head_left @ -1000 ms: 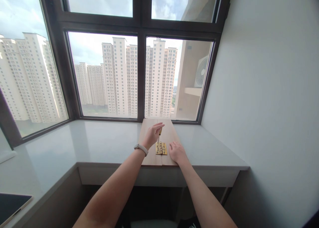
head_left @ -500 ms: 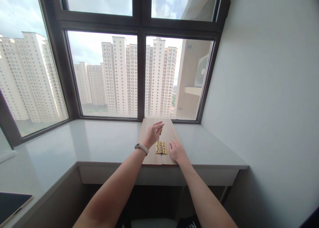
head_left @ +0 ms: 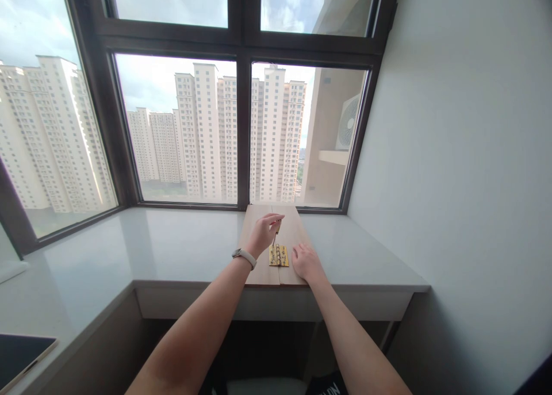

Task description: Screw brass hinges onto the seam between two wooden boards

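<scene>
A brass-coloured hinge [head_left: 283,257] lies spread across the seam of two pale wooden boards [head_left: 264,276] set side by side. Above its left leaf is my left hand [head_left: 264,234], closed around the handle of a screwdriver [head_left: 275,238]; the thin shaft points down to the leaf, upright or nearly so. Much of the handle is hidden by my fingers. Dark screws or holes dot both leaves, too small to tell apart. My right hand [head_left: 306,263] rests flat on the right board, just beside the hinge, with nothing in it.
The boards lie on a white window ledge [head_left: 185,245] and reach from its front edge to the window frame [head_left: 244,153]. A white wall [head_left: 452,153] borders the ledge on the right. At the lower left lies a dark-screened device [head_left: 23,355].
The fingers of my left hand have shifted slightly on the screwdriver, with the fingertips a little lower. My right hand, the hinge and the boards stay where they were.
</scene>
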Motion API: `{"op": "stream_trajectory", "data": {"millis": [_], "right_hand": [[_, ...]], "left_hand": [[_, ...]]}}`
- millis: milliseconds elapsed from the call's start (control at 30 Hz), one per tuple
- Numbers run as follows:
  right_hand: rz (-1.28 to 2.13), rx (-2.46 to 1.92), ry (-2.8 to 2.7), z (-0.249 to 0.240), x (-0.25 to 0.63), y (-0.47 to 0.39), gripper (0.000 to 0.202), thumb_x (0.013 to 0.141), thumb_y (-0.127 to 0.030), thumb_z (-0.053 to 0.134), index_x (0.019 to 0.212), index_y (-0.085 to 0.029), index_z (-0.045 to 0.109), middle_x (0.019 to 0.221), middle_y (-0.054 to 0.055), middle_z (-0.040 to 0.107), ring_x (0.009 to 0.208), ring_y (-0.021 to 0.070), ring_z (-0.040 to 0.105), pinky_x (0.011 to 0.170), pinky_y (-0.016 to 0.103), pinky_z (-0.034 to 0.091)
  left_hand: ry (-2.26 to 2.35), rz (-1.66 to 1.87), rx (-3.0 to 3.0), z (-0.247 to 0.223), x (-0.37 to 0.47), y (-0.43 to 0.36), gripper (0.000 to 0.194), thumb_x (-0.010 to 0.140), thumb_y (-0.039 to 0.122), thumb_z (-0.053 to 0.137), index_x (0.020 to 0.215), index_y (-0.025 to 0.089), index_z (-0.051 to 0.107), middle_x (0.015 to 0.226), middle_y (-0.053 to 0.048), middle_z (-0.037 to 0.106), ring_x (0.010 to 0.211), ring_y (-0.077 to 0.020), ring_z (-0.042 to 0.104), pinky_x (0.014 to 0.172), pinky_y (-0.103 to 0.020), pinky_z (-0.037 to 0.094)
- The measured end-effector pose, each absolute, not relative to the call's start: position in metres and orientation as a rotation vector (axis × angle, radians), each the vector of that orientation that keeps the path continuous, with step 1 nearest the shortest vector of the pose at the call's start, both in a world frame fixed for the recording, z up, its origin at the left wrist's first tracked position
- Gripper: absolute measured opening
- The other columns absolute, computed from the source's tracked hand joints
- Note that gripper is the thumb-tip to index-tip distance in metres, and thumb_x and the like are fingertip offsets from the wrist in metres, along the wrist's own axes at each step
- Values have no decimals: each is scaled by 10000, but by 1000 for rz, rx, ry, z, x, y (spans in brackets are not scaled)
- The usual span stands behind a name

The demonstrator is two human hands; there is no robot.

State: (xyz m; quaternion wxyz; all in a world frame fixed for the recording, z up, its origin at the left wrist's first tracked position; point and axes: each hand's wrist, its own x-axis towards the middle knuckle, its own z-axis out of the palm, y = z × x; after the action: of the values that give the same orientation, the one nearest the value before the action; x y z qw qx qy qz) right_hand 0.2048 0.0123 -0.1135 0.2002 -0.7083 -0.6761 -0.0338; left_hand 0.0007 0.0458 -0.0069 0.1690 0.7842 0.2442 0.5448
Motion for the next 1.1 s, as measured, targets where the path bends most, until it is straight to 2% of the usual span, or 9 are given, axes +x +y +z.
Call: {"op": "stream_trajectory", "data": {"millis": [67,133,300,400,567,633,800,933,1100], "right_hand": [[-98,-1978,-1890,-114,205,12,483,1052,-403,359,1400,-215,637,1535,104,550,1448,265,438,1221,377,247],[-101,-1968,-1893,-114,205,12,482,1053,-406,356,1391,-213,641,1534,106,551,1448,268,440,1224,383,245],[-114,-1957,-1891,-115,205,13,478,1054,-413,357,1378,-216,648,1527,107,558,1447,266,444,1224,384,251],[-100,-1970,-1889,-116,206,14,481,1054,-421,356,1383,-223,646,1536,103,551,1456,265,437,1228,393,251],[-105,-1956,-1899,-116,207,13,504,1057,-433,342,1406,-210,628,1542,107,544,1463,258,432,1230,396,256],[-103,-1951,-1901,-116,207,13,510,1057,-433,341,1414,-203,623,1541,112,545,1461,261,436,1230,400,260],[-91,-1964,-1900,-114,206,12,501,1052,-429,348,1403,-210,630,1537,109,549,1455,270,440,1226,407,269],[-98,-1973,-1898,-114,206,12,499,1052,-423,347,1403,-212,631,1540,104,547,1459,264,434,1229,399,258],[-110,-1973,-1902,-114,205,13,489,1051,-416,361,1401,-216,637,1535,103,553,1456,261,440,1233,392,251]], "left_hand": [[699,1527,2243,-7,0,45,327,1034,228,512,1277,242,731,1337,-89,699,1239,-232,662,1043,-420,580],[708,1521,2240,-8,1,45,351,1039,212,487,1303,241,716,1343,-83,700,1270,-227,647,1064,-427,562],[725,1558,2200,-8,1,47,321,1016,211,537,1262,241,741,1173,-81,744,1025,-194,720,908,-360,617],[759,1565,2216,-5,0,46,276,984,226,609,1206,243,771,1098,-77,746,934,-193,717,885,-363,616],[696,1519,2247,-6,0,46,324,1017,206,539,1262,250,746,1321,-88,704,1204,-237,671,1024,-410,573],[694,1500,2232,-8,2,48,343,1027,199,514,1287,254,730,1334,-85,703,1237,-236,660,1035,-415,570],[697,1523,2200,-8,3,49,306,1023,235,547,1259,249,742,1147,-83,751,1005,-199,726,907,-376,627],[732,1549,2207,-5,1,45,267,1001,252,597,1206,243,769,1114,-86,737,903,-181,728,862,-353,639],[705,1515,2262,-5,0,44,348,1022,186,517,1287,265,728,1351,-87,692,1222,-235,669,1030,-428,584]]}}
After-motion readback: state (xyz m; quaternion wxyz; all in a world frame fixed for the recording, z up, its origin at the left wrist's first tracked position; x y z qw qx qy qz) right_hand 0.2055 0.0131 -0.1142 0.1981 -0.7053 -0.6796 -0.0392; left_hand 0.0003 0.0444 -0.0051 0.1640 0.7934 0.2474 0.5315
